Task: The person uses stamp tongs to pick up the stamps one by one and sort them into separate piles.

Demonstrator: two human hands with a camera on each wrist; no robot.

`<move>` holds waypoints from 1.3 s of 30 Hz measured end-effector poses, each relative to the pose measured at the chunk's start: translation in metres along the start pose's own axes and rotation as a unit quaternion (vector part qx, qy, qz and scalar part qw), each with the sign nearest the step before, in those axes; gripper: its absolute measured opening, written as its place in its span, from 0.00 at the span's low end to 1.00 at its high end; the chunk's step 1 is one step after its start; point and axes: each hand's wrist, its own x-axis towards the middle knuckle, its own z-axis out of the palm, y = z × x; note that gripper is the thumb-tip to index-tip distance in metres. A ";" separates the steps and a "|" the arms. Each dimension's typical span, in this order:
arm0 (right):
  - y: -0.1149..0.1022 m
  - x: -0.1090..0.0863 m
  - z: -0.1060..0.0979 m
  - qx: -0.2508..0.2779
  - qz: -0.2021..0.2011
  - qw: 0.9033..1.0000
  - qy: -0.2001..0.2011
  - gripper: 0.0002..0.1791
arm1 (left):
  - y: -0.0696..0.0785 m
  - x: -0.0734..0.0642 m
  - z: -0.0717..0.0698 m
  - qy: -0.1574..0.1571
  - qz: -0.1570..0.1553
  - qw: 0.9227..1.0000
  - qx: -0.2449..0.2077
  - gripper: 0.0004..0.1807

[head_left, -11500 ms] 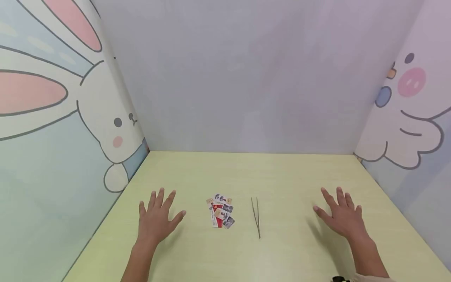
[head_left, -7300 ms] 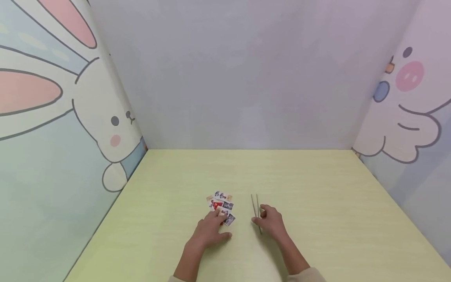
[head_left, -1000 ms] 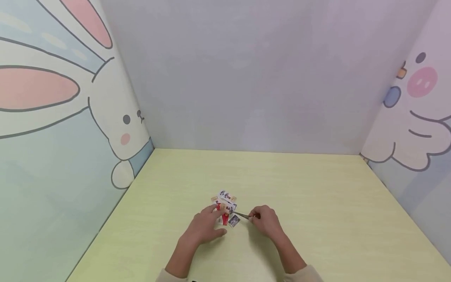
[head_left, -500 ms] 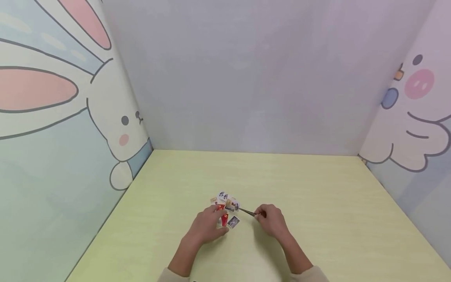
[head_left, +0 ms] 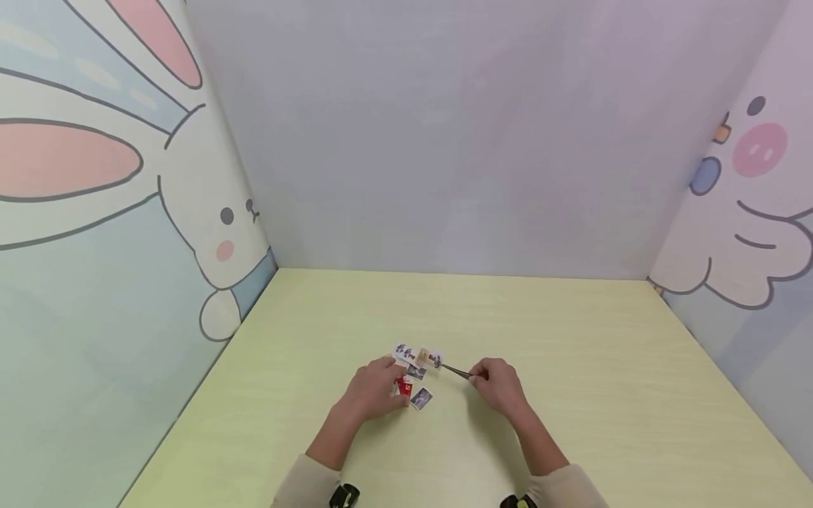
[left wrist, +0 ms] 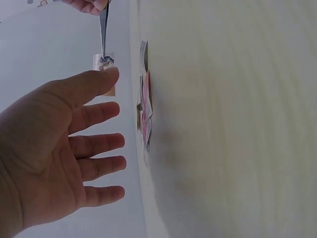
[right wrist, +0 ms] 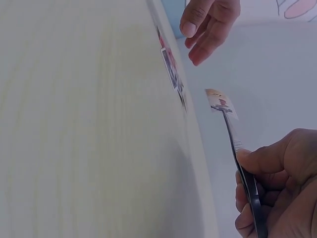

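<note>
My right hand [head_left: 502,388] grips a pair of metal tweezers [head_left: 456,371] between thumb and fingers. The tweezer tips pinch one edge of a postage stamp [head_left: 430,358], which both wrist views show raised off the table; in the right wrist view the lifted stamp [right wrist: 220,100] looks slightly bent. Beside it my left hand [head_left: 373,389] hovers above the loose pile, its fingers [left wrist: 96,168] extended and apart from the stamps in the left wrist view. Visible in the pile are a red stamp [head_left: 405,387], a grey picture stamp [head_left: 422,398] and a white stamp [head_left: 403,352]. My left hand hides part of it.
The pale yellow table [head_left: 571,339] runs back to a plain grey wall [head_left: 444,141]. Side panels with a cartoon rabbit [head_left: 209,197] and a pig [head_left: 756,155] flank it.
The tweezers have lifted the stamp off the pile and carried it right and away from me. My left hand has come off the stamps, uncovering another grey picture stamp.
</note>
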 end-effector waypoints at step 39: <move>0.016 0.077 0.009 -0.005 0.039 0.999 0.012 0.02 | -0.007 0.031 0.005 -0.069 0.045 0.996 0.025 0.27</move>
